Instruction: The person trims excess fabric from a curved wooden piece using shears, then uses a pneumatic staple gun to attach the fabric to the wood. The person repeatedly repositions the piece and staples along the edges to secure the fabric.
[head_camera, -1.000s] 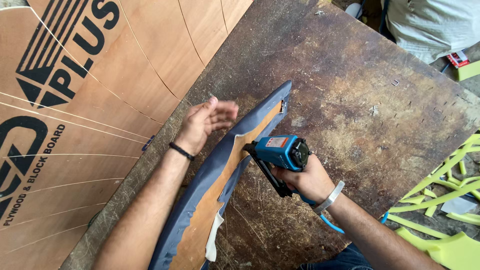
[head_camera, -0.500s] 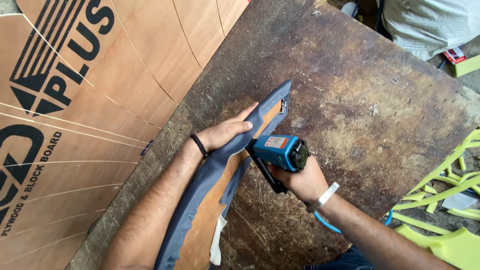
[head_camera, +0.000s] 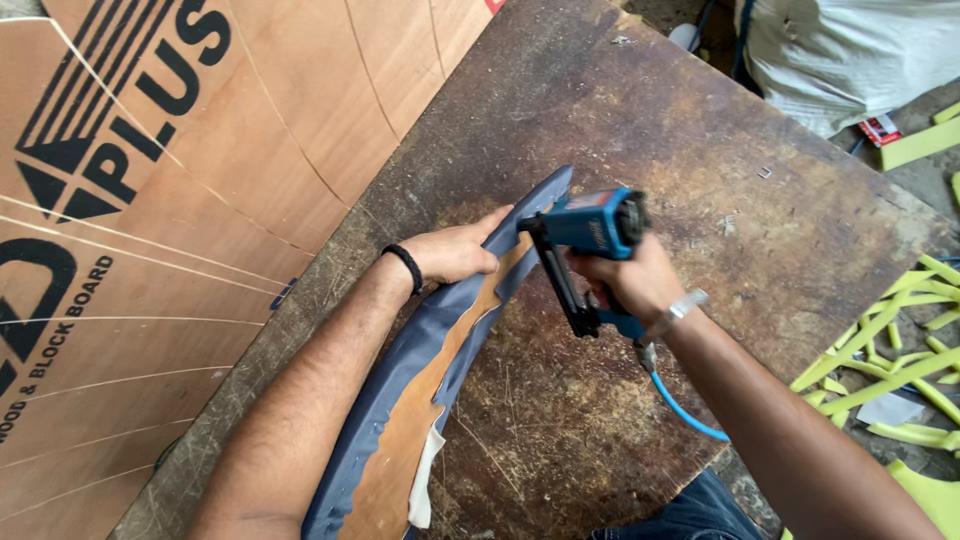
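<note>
A long curved wooden piece wrapped in blue-grey fabric lies on a dark worn table. My left hand presses down on the fabric near the piece's upper end. My right hand grips a blue pneumatic staple gun, whose black nose sits against the fabric edge just right of my left fingers. A blue air hose trails from the gun's base. A white strip of lining sticks out at the piece's lower end.
Large plywood sheets with curved cut lines lean along the left. Yellow-green offcut strips lie on the floor at right. A white sack sits at the top right, beyond the table's far edge.
My left hand came down from an open, raised pose and now presses the fabric. The staple gun moved up toward the piece's upper end, beside my left fingers.
</note>
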